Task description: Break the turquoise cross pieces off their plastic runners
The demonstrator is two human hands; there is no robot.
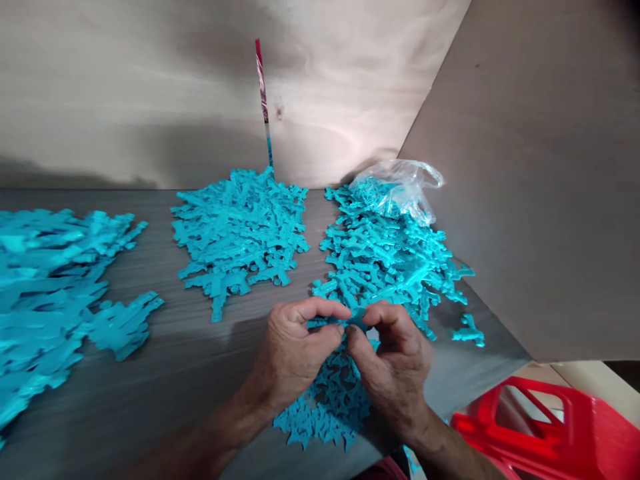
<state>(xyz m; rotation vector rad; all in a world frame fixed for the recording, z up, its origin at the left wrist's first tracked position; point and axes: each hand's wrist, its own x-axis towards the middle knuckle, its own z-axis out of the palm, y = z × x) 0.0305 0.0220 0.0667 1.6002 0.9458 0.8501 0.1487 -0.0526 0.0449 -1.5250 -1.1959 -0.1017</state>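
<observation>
Both hands meet at the centre of the view over a pile of small blue star-like pieces (320, 423). A small blue plastic piece (357, 318) is pinched between them. My left hand (295, 340) grips its left side with thumb and forefinger, and my right hand (393, 353) grips its right side. The fingers hide most of its shape. Just beyond the hands lies a heap of blue parts (390, 260), with a clear plastic bag (413, 190) on its back end. Another heap of blue parts (240, 227) sits left of it.
A large blue heap (40, 287) fills the table's left side. One loose blue piece (469, 331) lies at the right. A thin red and blue strip (263, 87) stands against the back panel (175, 73). A red plastic object (560, 433) is at lower right, beside the table.
</observation>
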